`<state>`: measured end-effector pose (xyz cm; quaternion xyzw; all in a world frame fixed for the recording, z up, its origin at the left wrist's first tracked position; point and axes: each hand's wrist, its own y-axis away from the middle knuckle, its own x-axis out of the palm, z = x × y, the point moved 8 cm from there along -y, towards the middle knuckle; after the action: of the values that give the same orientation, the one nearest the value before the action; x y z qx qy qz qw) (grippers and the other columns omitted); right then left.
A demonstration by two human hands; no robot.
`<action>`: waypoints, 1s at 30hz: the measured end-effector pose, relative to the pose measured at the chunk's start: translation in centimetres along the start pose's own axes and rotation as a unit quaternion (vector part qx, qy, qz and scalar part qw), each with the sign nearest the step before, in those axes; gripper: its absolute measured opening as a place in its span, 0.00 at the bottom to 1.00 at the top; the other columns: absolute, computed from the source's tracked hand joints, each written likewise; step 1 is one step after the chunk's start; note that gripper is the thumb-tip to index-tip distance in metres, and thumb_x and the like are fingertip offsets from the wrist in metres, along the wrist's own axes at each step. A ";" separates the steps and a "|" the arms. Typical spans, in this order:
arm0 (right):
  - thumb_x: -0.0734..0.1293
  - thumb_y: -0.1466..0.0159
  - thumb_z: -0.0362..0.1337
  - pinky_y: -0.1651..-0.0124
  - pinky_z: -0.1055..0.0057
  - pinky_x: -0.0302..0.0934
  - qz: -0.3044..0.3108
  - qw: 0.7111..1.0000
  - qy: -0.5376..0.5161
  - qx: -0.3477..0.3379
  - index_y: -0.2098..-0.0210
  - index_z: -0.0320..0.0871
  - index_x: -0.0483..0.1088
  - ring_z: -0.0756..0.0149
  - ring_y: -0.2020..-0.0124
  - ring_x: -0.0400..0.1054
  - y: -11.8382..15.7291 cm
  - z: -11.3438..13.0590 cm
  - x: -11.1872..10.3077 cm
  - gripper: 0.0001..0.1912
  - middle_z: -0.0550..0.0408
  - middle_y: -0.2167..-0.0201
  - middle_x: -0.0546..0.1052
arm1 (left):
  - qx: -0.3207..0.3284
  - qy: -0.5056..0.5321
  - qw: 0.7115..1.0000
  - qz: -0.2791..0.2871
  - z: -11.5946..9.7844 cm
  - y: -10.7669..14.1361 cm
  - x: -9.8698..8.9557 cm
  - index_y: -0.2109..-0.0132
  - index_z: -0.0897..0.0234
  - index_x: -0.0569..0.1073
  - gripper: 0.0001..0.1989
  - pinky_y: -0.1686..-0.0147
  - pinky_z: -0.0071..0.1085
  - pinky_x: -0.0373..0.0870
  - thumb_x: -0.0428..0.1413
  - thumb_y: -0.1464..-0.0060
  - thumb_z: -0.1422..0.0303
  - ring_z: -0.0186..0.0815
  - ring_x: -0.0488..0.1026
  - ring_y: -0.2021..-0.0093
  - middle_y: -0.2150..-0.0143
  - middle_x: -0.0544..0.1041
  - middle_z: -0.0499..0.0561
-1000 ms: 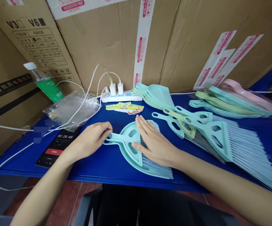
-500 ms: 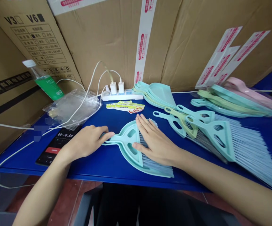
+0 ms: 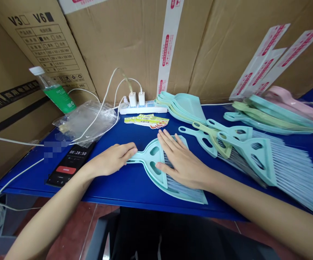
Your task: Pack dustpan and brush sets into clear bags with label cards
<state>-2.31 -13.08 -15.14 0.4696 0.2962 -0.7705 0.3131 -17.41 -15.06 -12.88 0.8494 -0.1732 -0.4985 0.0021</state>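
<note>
A mint-green hand brush point(image 3: 160, 176) lies on top of a matching dustpan point(image 3: 183, 196) near the front of the blue table. My left hand point(image 3: 114, 157) is closed around the handle ends, its fingers hiding the tips. My right hand point(image 3: 182, 160) rests flat on the brush's grey bristles with its fingers stretched out. To the right lie several loose brushes, among them a mint brush point(image 3: 261, 164) and a yellow-green brush point(image 3: 225, 148). Behind them sits a stack of dustpans point(image 3: 190, 106).
A phone with a running timer point(image 3: 70, 162) lies at left by a clear plastic bag point(image 3: 87, 121) and a green-labelled bottle point(image 3: 59, 95). A power strip point(image 3: 145, 108) with white cables and colourful packets point(image 3: 147, 121) lie behind. Bagged dustpans point(image 3: 281, 117) stand at back right. Cardboard boxes point(image 3: 135, 43) wall the back.
My left hand has closed more fully over the handle ends. The right hand stays flat on the bristles. The whole view has shifted slightly.
</note>
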 end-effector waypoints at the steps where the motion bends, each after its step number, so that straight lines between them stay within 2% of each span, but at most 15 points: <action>1: 0.49 0.30 0.58 0.29 0.41 0.31 0.002 1.000 -0.001 -0.013 0.27 0.36 0.35 0.53 0.28 0.25 0.0 0.1 0.0 0.43 0.39 0.27 0.41 | 0.002 0.030 0.999 0.014 0.1 -0.1 0.3 0.65 0.59 0.65 0.18 0.77 0.26 0.63 0.39 0.35 0.55 0.30 0.65 0.79 0.76 0.63 0.42; 5: 0.49 0.31 0.60 0.29 0.41 0.29 0.027 0.998 -0.012 -0.053 0.27 0.36 0.33 0.53 0.28 0.24 0.0 0.3 0.2 0.45 0.40 0.27 0.39 | 0.010 0.099 0.994 0.040 0.4 -0.3 0.7 0.67 0.60 0.63 0.19 0.80 0.25 0.65 0.42 0.36 0.52 0.28 0.62 0.81 0.76 0.61 0.42; 10: 0.49 0.35 0.68 0.29 0.43 0.25 0.071 0.995 -0.021 -0.064 0.28 0.30 0.37 0.51 0.28 0.23 -0.2 0.3 0.1 0.54 0.36 0.27 0.36 | 0.027 0.092 0.994 0.051 0.2 -0.3 0.6 0.68 0.60 0.61 0.19 0.80 0.25 0.65 0.41 0.37 0.52 0.28 0.61 0.81 0.76 0.60 0.41; 14: 0.54 0.40 0.71 0.30 0.42 0.24 0.101 0.989 -0.022 -0.105 0.28 0.34 0.42 0.49 0.27 0.23 -0.2 0.9 0.0 0.57 0.38 0.27 0.37 | 0.028 0.091 0.994 0.058 0.2 -0.2 0.6 0.68 0.60 0.61 0.20 0.80 0.25 0.64 0.41 0.37 0.51 0.27 0.62 0.81 0.75 0.60 0.41; 21: 0.58 0.40 0.70 0.30 0.42 0.25 0.097 0.988 -0.016 -0.118 0.27 0.40 0.44 0.48 0.27 0.25 -0.1 0.9 0.0 0.55 0.41 0.26 0.40 | 0.032 0.096 0.993 0.067 0.3 -0.2 0.8 0.66 0.60 0.62 0.19 0.80 0.25 0.62 0.43 0.38 0.51 0.27 0.62 0.81 0.74 0.60 0.41; 25: 0.55 0.39 0.70 0.30 0.43 0.23 0.106 0.986 -0.013 -0.125 0.28 0.34 0.44 0.49 0.27 0.24 -0.1 1.1 0.0 0.56 0.37 0.27 0.39 | 0.033 0.098 0.993 0.065 0.2 -0.3 0.7 0.66 0.60 0.63 0.17 0.79 0.25 0.62 0.43 0.38 0.52 0.27 0.61 0.81 0.74 0.60 0.41; 30: 0.56 0.40 0.70 0.30 0.42 0.23 0.103 0.987 -0.022 -0.124 0.28 0.37 0.44 0.49 0.27 0.26 -0.1 1.1 -0.2 0.55 0.39 0.27 0.39 | 0.033 0.096 0.993 0.066 0.1 -0.3 0.7 0.66 0.60 0.63 0.16 0.80 0.25 0.62 0.43 0.38 0.53 0.26 0.60 0.82 0.74 0.61 0.41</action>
<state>-2.94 -13.76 -14.53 0.4383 0.3323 -0.7017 0.4529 -17.09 -14.93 -13.61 0.8794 -0.2443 -0.4079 0.0237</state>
